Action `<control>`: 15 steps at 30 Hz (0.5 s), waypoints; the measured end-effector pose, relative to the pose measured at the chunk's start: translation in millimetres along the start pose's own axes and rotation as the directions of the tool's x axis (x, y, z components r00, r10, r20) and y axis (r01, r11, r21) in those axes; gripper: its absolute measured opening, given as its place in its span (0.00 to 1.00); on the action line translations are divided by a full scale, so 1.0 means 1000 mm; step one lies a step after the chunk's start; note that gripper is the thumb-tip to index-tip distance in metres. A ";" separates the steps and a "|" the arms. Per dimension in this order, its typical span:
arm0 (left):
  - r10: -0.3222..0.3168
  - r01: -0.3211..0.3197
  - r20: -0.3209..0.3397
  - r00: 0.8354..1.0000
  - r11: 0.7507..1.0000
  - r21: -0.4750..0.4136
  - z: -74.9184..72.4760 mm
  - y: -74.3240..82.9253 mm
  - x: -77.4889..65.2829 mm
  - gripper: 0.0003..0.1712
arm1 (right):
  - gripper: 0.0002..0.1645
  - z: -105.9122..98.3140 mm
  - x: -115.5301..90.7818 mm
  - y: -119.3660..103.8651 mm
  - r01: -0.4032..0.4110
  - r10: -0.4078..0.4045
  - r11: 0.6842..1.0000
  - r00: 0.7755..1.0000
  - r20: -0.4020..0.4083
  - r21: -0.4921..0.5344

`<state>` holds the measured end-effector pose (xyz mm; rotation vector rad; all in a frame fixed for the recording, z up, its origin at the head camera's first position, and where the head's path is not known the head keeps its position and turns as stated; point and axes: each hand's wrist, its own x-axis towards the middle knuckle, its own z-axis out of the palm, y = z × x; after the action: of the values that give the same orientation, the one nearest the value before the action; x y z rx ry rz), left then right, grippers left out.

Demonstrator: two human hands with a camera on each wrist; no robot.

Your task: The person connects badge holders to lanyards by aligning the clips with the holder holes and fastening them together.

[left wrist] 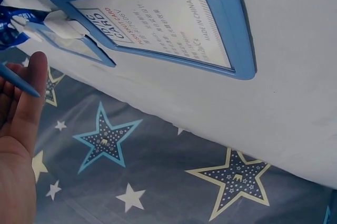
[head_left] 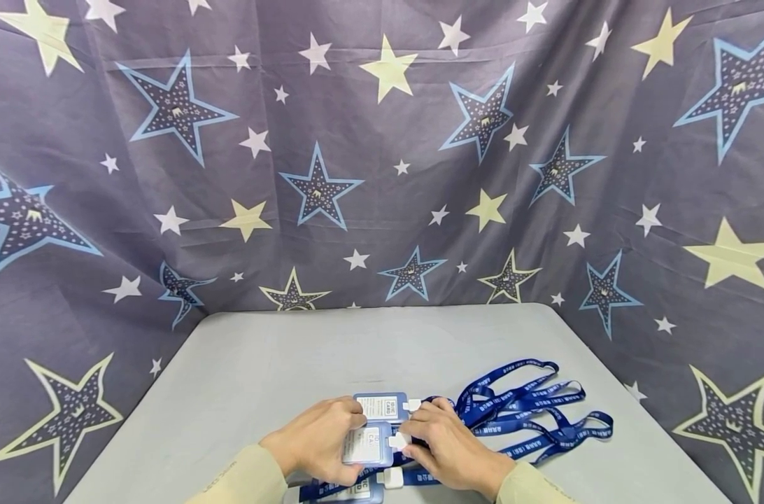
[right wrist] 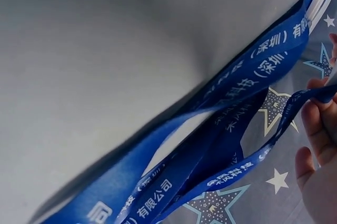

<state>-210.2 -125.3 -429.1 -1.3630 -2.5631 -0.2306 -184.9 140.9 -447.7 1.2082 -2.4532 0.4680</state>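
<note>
My left hand (head_left: 324, 437) grips the left part of a blue-framed ID badge holder (head_left: 364, 446), raised off the table. On its right side my right hand (head_left: 450, 446) pinches the white clip end (head_left: 397, 441) of a blue lanyard. Another badge holder (head_left: 382, 406) lies behind, and a third (head_left: 359, 491) lies in front, partly covered by a strap and my left hand. In the left wrist view a badge holder (left wrist: 158, 29) shows its printed white card. A blue lanyard strap (right wrist: 295, 100) runs from my right fingers in the right wrist view.
Several blue lanyards (head_left: 520, 402) with white lettering spread in loops over the right side of the pale table (head_left: 306, 350). A star-patterned cloth (head_left: 369, 175) hangs around the table's back and sides.
</note>
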 end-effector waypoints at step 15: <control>0.010 -0.010 -0.010 1.000 0.999 -0.033 0.002 0.002 0.003 0.26 | 0.13 -0.001 0.001 -0.001 0.003 -0.003 1.000 1.000 -0.010 -0.013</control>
<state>-209.8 -121.6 -429.8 -1.3826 -2.5543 -0.2783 -184.9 139.8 -446.3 1.2015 -2.4421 0.4550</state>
